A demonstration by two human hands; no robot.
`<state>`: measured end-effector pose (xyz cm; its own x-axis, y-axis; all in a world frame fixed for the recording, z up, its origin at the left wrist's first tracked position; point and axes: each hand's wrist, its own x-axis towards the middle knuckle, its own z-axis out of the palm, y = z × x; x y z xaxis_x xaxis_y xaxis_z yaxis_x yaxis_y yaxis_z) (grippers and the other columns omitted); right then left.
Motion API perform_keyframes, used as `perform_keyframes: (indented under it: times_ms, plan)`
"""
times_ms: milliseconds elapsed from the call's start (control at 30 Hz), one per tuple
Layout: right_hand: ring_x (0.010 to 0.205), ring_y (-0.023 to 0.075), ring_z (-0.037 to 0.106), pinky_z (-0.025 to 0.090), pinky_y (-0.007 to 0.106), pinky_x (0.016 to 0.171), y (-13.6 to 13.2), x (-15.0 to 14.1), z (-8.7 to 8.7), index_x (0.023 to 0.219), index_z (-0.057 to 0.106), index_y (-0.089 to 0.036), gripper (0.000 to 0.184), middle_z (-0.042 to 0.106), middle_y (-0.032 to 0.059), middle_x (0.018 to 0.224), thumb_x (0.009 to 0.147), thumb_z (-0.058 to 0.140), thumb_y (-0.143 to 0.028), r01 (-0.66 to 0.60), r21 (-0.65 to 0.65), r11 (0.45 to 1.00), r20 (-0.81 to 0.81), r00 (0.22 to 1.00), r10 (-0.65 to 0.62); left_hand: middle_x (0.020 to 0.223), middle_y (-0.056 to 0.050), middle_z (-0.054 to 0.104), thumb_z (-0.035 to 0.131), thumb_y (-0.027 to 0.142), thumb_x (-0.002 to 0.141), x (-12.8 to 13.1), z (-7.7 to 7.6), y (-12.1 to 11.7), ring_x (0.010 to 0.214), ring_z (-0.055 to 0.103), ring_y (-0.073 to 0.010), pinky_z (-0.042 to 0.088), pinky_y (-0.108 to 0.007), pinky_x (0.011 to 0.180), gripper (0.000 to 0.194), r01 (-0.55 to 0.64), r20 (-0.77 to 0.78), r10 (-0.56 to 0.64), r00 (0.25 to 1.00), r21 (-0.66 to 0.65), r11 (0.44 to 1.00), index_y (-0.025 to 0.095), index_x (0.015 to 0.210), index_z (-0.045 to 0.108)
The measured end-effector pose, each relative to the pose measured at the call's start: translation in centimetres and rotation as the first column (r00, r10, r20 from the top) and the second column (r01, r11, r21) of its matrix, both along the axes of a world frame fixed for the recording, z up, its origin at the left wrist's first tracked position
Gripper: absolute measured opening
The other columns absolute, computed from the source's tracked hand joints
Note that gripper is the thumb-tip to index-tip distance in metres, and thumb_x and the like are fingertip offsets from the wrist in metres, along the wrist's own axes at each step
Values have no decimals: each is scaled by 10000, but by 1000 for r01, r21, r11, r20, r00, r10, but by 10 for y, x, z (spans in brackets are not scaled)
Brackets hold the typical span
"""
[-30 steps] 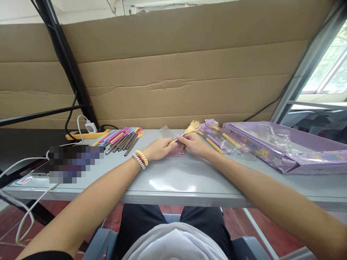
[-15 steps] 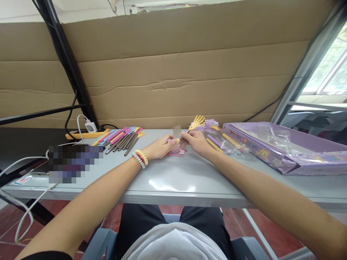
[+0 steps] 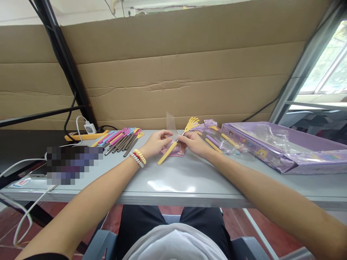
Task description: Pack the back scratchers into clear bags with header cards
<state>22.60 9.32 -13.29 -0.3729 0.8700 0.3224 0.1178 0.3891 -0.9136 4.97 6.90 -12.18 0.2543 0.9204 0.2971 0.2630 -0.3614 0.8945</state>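
My right hand (image 3: 194,141) is closed on a yellow back scratcher (image 3: 168,151) with a thin metal shaft. Its hand-shaped head points up and away, its handle down to the left. Just left of it, my left hand (image 3: 157,143) has thumb and fingers pinched at a clear plastic bag (image 3: 170,122) that stands up behind the fingertips; the exact grip is partly hidden. Pink-purple printed cards (image 3: 176,151) lie under the scratcher on the table. Beyond my left wrist is a pile of back scratchers (image 3: 125,141) with yellow, pink and blue parts and metal shafts.
Bagged back scratchers (image 3: 217,139) lie to the right, against an open purple printed box (image 3: 287,159) with clear plastic in it. On the left are a blurred-out object (image 3: 73,162), white cables and a white charger (image 3: 90,127). A cardboard wall (image 3: 173,72) closes off the back.
My left hand has let go of the scratcher's yellow handle and moved slightly up and left. The handle now shows fully, and the clear bag stands higher.
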Motion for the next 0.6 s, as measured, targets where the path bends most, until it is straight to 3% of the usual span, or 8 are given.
perform_keyframes:
  times_ms: [267, 467, 600]
  plan:
    - [416, 111, 540, 449, 228, 424, 1, -1, -2, 604, 549, -140, 425, 612, 34, 516, 695, 645, -544, -134, -89, 987, -39, 991, 130, 589, 58, 473, 567, 143, 689, -1, 1, 2, 453, 417, -49, 335, -183, 423, 109, -72, 61, 67, 996, 87, 994, 154, 795, 542]
    - [416, 127, 556, 446, 238, 400, 1, -1, 0, 664, 497, -172, 330, 619, 18, 534, 764, 604, -467, -93, -112, 989, -81, 993, 84, 560, 69, 433, 560, 172, 653, -3, 0, 3, 436, 388, -47, 331, -194, 422, 91, -66, 90, 55, 994, 122, 990, 167, 717, 495]
    - [431, 140, 570, 464, 250, 407, 2, -1, -2, 657, 465, -185, 334, 613, 17, 523, 787, 573, -473, -81, -123, 989, -50, 996, 76, 573, 54, 469, 537, 202, 665, -3, 0, 1, 430, 390, -45, 325, -192, 417, 67, -1, -10, 2, 1000, 98, 995, 155, 713, 530]
